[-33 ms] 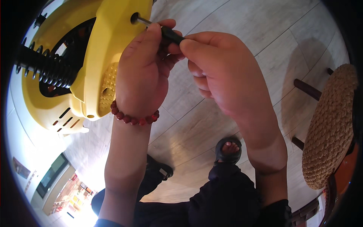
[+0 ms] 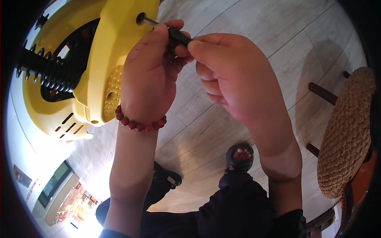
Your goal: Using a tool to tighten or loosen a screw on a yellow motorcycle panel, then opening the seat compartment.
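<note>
Head view, looking straight down past both forearms, which come up from the bottom edge at about 6 o'clock and meet near the top middle. The left hand (image 2: 149,75) is raised with its back to the camera, fingers curled over a screwdriver (image 2: 174,35) with a dark handle, so that hand is clamped on the tool. A string of dark red beads (image 2: 139,123) sits around the left wrist. The right hand (image 2: 234,79) comes in from 4 o'clock, and its thumb and fingertips pinch the rear end of the same handle, the other fingers folded underneath. So both hands are closed on the one tool, touching each other around it.

The screwdriver's thin metal shaft points toward 10 o'clock and its tip goes into a round hole (image 2: 140,18) in a big yellow plastic housing (image 2: 107,63), which fills the upper left. Inside the housing at 9 o'clock there's a black coiled spring (image 2: 43,69) and some dark slots lower down.

Over at 3 o'clock is a round woven stool (image 2: 347,131) with dark wooden legs, well apart from the hands. Below, around 6 o'clock, you can see dark trousers and a foot in a black sandal (image 2: 239,156) on the pale plank floor (image 2: 246,23). At 7 o'clock there's a bright, blurry patch with small colourful shapes; too washed out to tell what it is.
</note>
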Motion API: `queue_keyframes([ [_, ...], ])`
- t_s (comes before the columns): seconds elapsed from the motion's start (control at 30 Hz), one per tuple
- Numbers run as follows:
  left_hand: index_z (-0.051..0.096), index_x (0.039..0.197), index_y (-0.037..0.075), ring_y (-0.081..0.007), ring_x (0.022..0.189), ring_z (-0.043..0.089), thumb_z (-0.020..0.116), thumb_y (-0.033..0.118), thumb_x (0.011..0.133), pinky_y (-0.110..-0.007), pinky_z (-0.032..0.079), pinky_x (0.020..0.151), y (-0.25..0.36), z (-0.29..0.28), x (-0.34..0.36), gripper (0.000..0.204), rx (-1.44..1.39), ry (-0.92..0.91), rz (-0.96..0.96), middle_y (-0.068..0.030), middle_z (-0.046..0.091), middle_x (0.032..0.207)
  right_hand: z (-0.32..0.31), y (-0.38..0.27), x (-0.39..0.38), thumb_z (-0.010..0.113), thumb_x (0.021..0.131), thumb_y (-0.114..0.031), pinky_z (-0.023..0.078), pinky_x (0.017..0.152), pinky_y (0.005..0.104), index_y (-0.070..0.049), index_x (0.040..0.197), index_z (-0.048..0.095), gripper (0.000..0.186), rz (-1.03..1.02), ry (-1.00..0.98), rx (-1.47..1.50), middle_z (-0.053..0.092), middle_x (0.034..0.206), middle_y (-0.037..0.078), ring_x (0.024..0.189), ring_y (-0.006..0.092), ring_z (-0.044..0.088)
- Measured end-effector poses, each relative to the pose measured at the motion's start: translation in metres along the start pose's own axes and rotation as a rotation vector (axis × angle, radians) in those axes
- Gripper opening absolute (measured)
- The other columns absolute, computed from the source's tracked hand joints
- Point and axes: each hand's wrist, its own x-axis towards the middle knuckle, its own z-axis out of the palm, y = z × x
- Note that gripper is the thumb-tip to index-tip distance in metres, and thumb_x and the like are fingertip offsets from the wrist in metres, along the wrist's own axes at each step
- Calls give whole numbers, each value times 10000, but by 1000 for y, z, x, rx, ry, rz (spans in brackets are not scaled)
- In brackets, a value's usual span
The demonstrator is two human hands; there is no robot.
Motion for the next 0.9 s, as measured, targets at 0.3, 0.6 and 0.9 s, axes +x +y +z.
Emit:
queue_keyframes([
  [0.3,518,1097,13,-147,914,558,394,240,946,-310,436,798,-4,-10,-1,300,-170,-68,-71,-64,606,986,16,24,-4,561,799,-111,408,411,298,-2,888,579,142,-707,274,-854,509,538,71,465,178,547],
  [0.6,551,1035,2,-123,772,568,425,220,941,-280,455,724,-4,-10,1,268,-208,-165,-83,-47,606,850,12,10,-7,612,762,-113,438,434,298,-12,896,555,178,-791,319,-1261,551,606,56,467,190,537],
  [0.9,536,1040,-20,-141,731,562,437,213,938,-271,462,713,2,-2,-3,272,-117,-112,-3,-50,593,800,-15,-1,-19,521,878,-308,366,424,258,-34,697,527,329,116,-100,-57,470,510,15,472,92,463],
])
